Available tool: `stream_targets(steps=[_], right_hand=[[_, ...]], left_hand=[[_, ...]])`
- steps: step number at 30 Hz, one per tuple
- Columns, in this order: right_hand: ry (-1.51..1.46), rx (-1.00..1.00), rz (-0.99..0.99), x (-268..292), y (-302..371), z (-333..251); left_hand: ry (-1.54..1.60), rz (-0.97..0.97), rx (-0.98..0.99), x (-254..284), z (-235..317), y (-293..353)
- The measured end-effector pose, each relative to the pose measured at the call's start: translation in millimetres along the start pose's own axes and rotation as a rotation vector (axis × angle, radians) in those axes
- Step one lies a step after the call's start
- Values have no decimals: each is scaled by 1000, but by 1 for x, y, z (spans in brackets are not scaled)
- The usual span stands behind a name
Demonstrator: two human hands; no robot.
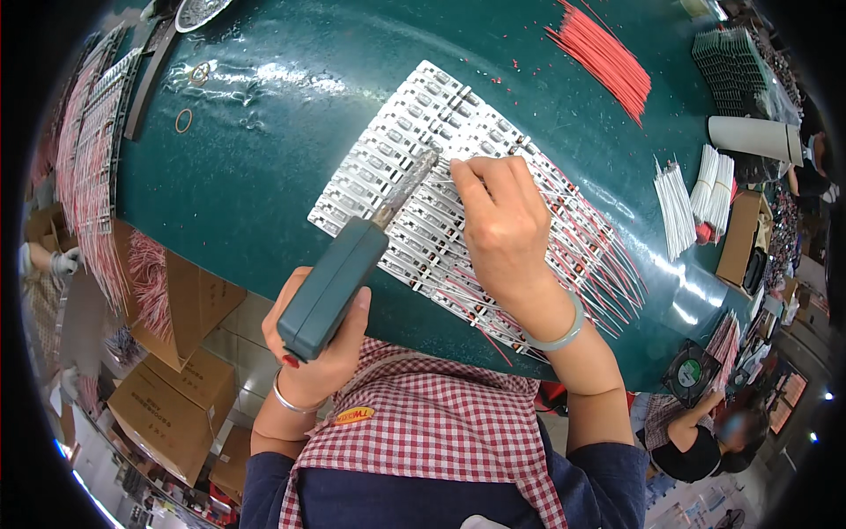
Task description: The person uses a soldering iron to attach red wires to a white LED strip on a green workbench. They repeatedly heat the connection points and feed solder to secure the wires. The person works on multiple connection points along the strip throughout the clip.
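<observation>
My left hand (319,377) is wrapped round the handle of a dark green soldering gun (337,280). The gun's tip reaches up and right to a panel of small white parts with metal contacts (357,181). Beside that tip, my right hand (507,225) is closed in a pinch on a thin white wire, whose end meets the panel. Many red and white wires (599,273) fan out from the panel's right half, passing under my right wrist. The contact itself is too small to make out.
Loose red wires (608,66) lie at the far right, with white wire bundles (674,209) nearer. A metal dish (197,12) and rubber band (183,120) are at the left. Wired panels (88,159) hang over the left edge above cardboard boxes (167,410). A co-worker (692,450) sits right.
</observation>
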State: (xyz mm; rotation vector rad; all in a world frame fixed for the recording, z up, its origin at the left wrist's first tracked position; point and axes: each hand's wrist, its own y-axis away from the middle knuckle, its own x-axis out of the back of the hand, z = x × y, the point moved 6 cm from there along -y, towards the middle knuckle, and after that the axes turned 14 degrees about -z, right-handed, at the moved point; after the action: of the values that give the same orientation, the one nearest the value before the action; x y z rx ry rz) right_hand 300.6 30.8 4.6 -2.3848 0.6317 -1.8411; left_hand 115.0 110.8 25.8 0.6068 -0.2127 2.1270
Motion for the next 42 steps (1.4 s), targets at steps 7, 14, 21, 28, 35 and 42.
stream_targets(steps=[7, 14, 21, 28, 35, 42], right_hand=[[-11, -11, -3, -1, 1, 1], [-13, -20, 31, 9, -2, 6], [-7, -23, 27, 3, -4, 9], [-12, -35, 22, 2, -5, 10], [-3, -37, 17, 2, -6, 9], [-2, -21, 16, 2, -6, 9]], left_hand=[[-6, 30, -50, 5, 4, 0], [25, 31, -26, 2, 2, -5], [-9, -2, -29, -1, 5, -11], [22, -16, 10, -4, 3, -15], [-48, -16, -34, -3, 8, -16], [-25, 21, -25, 3, 8, -10]])
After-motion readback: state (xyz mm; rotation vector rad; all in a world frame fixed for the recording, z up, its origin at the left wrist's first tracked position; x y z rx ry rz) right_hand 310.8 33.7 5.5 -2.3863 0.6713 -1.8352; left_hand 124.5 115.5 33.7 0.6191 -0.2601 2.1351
